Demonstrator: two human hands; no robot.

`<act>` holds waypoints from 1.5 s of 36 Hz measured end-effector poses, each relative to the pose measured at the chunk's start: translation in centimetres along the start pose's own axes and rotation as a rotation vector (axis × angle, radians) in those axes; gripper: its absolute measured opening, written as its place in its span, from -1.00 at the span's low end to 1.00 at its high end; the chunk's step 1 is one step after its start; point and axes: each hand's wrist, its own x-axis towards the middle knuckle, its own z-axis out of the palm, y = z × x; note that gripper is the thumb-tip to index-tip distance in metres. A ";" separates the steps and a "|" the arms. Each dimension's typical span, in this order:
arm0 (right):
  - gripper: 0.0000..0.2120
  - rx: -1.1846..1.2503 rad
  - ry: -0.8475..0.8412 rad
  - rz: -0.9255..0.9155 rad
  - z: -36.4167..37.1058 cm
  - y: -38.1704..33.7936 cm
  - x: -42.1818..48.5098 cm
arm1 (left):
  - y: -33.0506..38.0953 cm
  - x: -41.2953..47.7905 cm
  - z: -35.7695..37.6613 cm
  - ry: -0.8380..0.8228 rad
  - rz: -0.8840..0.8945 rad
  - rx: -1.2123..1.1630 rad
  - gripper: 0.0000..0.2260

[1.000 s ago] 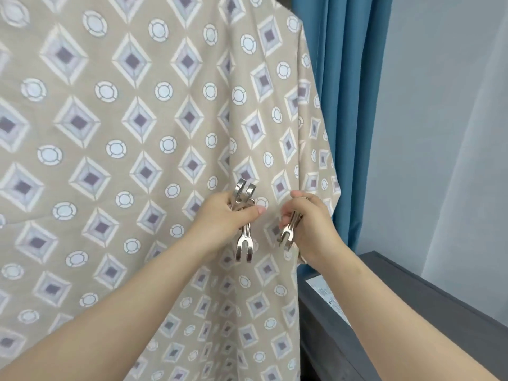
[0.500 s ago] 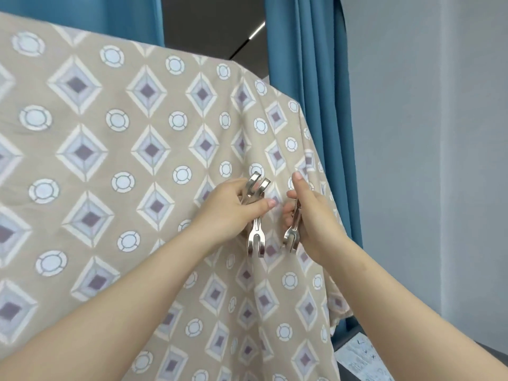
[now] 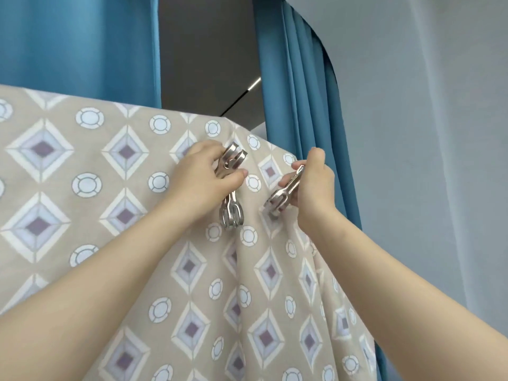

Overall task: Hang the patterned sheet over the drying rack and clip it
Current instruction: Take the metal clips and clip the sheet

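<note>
Several clips [image 3: 232,215] gripped by left hand [image 3: 203,182], one by right hand [image 3: 316,185]; beige diamond-print sheet [image 3: 82,202].

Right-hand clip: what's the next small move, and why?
Probably lift the right hand and squeeze its metal clip open over the top fold of the sheet, near the corner. The sheet already hangs draped, the clip sits tilted below that fold, none is seen fastened, and the left hand only holds spare clips.

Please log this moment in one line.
beige diamond-patterned sheet: draped; left hand: grips silver metal clips; right hand: pinches one silver metal clip
</note>
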 end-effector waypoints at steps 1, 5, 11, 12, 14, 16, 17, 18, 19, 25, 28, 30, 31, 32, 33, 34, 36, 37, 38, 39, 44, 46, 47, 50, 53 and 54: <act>-0.73 0.023 0.002 -0.016 0.2 -0.1 0.5 | -0.1 0.6 -0.1 0.020 0.003 0.015 -0.74; -0.77 0.046 0.021 -0.047 0.7 -0.4 2.5 | -0.2 2.4 -0.2 0.052 0.041 0.090 -0.73; -0.64 0.064 0.051 -0.044 0.6 1.0 4.4 | 0.3 2.8 1.5 0.009 0.029 0.139 -0.78; -0.60 0.059 0.090 -0.052 0.5 1.5 4.7 | 0.3 2.8 1.8 0.012 0.034 0.145 -0.77; -0.52 -0.001 0.178 -0.057 0.1 2.4 5.3 | 0.4 2.7 2.4 0.027 0.039 0.159 -0.74; -0.43 -0.063 0.201 -0.012 -0.1 3.0 5.3 | 0.5 2.7 2.6 0.038 0.032 0.161 -0.77; -0.40 -0.084 0.186 0.019 -0.2 3.1 5.2 | 0.5 2.7 2.6 0.041 0.029 0.158 -0.79; -0.36 -0.107 0.167 0.044 -0.2 3.3 5.3 | 0.6 2.7 2.6 0.040 0.026 0.150 -0.82; -0.33 -0.120 0.138 0.072 -0.2 3.4 5.5 | 0.7 2.7 2.5 0.037 0.025 0.142 -0.86; -0.36 -0.154 -0.084 0.111 -1.2 3.9 5.9 | 1.0 2.8 2.5 0.040 0.019 0.098 -0.89; -0.35 -0.265 -0.068 0.041 -1.8 4.3 6.1 | 1.0 2.7 2.8 0.046 0.020 0.111 -0.87; -0.34 -0.362 -0.057 0.014 -2.4 4.5 6.3 | 1.1 2.7 3.0 0.038 0.030 0.126 -0.87; -0.35 -0.406 -0.054 -0.001 -2.7 4.5 6.3 | 1.2 2.7 3.1 0.028 0.033 0.135 -0.88; -0.35 -0.456 -0.049 -0.018 -3.1 4.4 6.3 | 1.4 2.7 3.2 0.013 0.036 0.144 -0.89; -0.36 -0.503 -0.037 -0.038 -3.3 4.2 6.3 | 1.6 2.8 3.2 -0.012 0.041 0.158 -0.89; -0.37 -0.540 -0.023 -0.064 -3.5 4.0 6.4 | 1.7 3.0 3.2 -0.049 0.046 0.177 -0.89; -0.37 -0.581 0.021 -0.109 -3.7 3.5 6.7 | 1.9 3.5 2.9 -0.135 0.060 0.235 -0.89; -0.35 -0.591 0.046 -0.122 -3.7 3.2 6.9 | 2.1 3.8 2.7 -0.168 0.070 0.261 -0.89; -0.34 -0.599 0.074 -0.127 -3.7 3.1 7.2 | 2.2 4.1 2.5 -0.191 0.075 0.286 -0.90; -0.35 -0.600 0.102 -0.127 -3.6 3.0 7.5 | 2.3 4.4 2.2 -0.206 0.079 0.311 -0.90; -0.46 -0.579 0.158 -0.126 -2.6 2.4 8.8 | 2.4 5.5 1.6 -0.267 0.079 0.436 -0.89; -0.45 -0.495 0.164 -0.121 -1.8 2.3 9.4 | 2.3 5.8 1.7 -0.274 0.073 0.458 -0.89; -0.43 -0.428 0.170 -0.105 -1.5 2.4 9.5 | 2.3 6.0 1.7 -0.277 0.066 0.465 -0.86; -0.41 -0.251 0.153 -0.015 -0.7 3.6 9.8 | 2.2 6.5 1.8 -0.295 0.043 0.489 -0.80; -0.39 -0.035 0.023 0.171 0.0 5.4 9.8 | 2.0 6.8 2.1 -0.358 0.022 0.521 -0.81; -0.37 0.028 -0.033 0.233 0.1 6.0 9.9 | 2.0 6.9 2.2 -0.387 0.024 0.528 -0.83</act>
